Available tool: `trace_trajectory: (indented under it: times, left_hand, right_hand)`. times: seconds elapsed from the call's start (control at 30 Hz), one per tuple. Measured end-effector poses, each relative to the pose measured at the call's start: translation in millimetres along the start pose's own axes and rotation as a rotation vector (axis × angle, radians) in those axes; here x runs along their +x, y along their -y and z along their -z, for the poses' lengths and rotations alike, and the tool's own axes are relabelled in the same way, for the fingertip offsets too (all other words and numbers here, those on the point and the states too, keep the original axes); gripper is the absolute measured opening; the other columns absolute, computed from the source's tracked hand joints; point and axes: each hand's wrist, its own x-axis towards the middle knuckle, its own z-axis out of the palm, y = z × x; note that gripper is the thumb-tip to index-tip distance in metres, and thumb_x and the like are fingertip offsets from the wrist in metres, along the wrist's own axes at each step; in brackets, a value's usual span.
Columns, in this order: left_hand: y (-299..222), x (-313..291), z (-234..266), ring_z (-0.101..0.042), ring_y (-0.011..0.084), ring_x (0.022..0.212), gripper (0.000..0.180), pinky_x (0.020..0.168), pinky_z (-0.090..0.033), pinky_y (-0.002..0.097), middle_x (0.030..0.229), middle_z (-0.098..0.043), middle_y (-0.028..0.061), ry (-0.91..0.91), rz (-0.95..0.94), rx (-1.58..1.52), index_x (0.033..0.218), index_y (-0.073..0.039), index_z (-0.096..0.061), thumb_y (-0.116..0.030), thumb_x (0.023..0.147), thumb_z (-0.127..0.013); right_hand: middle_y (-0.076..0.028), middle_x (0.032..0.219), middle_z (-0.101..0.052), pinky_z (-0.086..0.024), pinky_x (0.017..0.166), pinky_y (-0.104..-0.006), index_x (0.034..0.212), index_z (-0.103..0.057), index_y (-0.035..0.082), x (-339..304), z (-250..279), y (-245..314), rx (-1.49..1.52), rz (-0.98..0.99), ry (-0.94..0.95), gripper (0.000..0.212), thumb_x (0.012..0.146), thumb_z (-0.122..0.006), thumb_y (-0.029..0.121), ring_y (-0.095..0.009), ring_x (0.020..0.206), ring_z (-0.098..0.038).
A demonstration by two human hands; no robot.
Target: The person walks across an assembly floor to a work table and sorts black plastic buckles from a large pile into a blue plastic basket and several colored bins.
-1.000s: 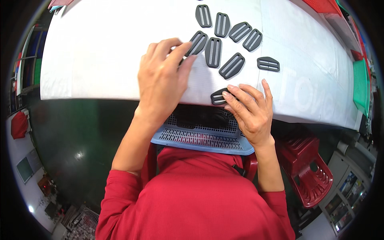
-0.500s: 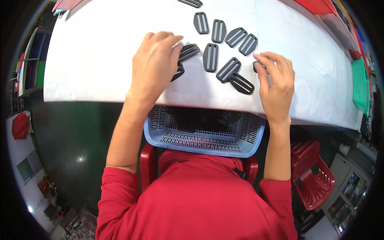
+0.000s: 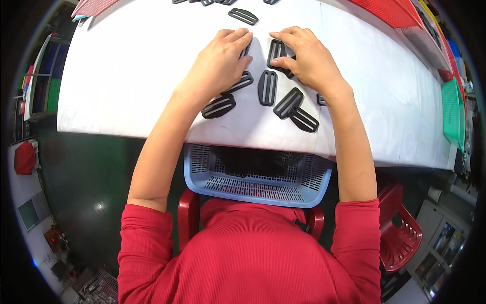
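Observation:
Black plastic strap buckles with two long slots lie scattered on the white-covered table. My left hand reaches over a buckle that shows between its parted thumb and fingers; whether it grips it is hidden. Below that hand are a slanted buckle and another nearer the edge. My right hand is open, thumb and fingertips apart, curved around an upright buckle and partly covering others. Between the hands stands one more buckle; nearer me, two overlap.
A blue plastic basket holding black pieces sits between me and the table edge. Farther buckles lie at the back. Red baskets and a green basket line the right side. A red plastic chair stands at lower right.
Both hands have moved farther over the table and closer together. My right hand has left the buckle at the right and come to the upright buckles near the middle.

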Motion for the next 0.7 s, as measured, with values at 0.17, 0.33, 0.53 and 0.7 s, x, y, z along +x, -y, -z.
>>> trace_trajectory:
  times: [0.17, 0.33, 0.53, 0.7]
  left_hand:
    - [-9, -6, 8, -0.052, 0.0325, 0.112, 0.048, 0.097, -0.044, 0.0392, 0.124, -0.055, 0.0188, -0.042, 0.054, 0.119, 0.121, 0.002, -0.060, -0.024, 0.082, -0.070]
    - [-1, -7, 9, -0.055, 0.0281, 0.104, 0.036, 0.090, -0.047, 0.0377, 0.107, -0.059, 0.0118, -0.020, 0.073, 0.045, 0.116, -0.002, -0.064, -0.019, 0.084, -0.067]
    - [13, 7, 7, -0.058, 0.0267, 0.099, 0.026, 0.087, -0.049, 0.0371, 0.105, -0.062, 0.0091, -0.050, 0.026, 0.071, 0.108, -0.003, -0.067, -0.014, 0.085, -0.064]
    - [46, 39, -8, -0.052, 0.0285, 0.118, 0.034, 0.099, -0.043, 0.0379, 0.126, -0.058, 0.0103, -0.166, -0.069, 0.215, 0.121, -0.005, -0.062, -0.019, 0.090, -0.058]
  right_hand:
    - [-0.016, 0.109, -0.060, -0.046, 0.094, -0.0399, 0.120, -0.061, 0.009, 20, 5, -7, 0.146, -0.142, 0.205, 0.056, 0.070, -0.080, 0.024, -0.030, 0.110, -0.055]
    - [-0.006, 0.087, -0.056, -0.047, 0.072, -0.0326, 0.104, -0.063, 0.007, 27, 12, -8, 0.318, -0.228, 0.214, 0.041, 0.067, -0.081, 0.012, -0.019, 0.080, -0.054]
    - [-0.008, 0.090, -0.062, -0.051, 0.077, -0.0373, 0.098, -0.065, 0.011, 15, 9, 16, 0.160, -0.098, -0.042, 0.026, 0.075, -0.076, 0.016, -0.025, 0.088, -0.063]
    - [-0.007, 0.094, -0.064, -0.049, 0.077, -0.0329, 0.102, -0.068, 0.010, 3, 37, -7, 0.362, -0.161, -0.094, 0.027, 0.077, -0.075, 0.018, -0.020, 0.081, -0.060]
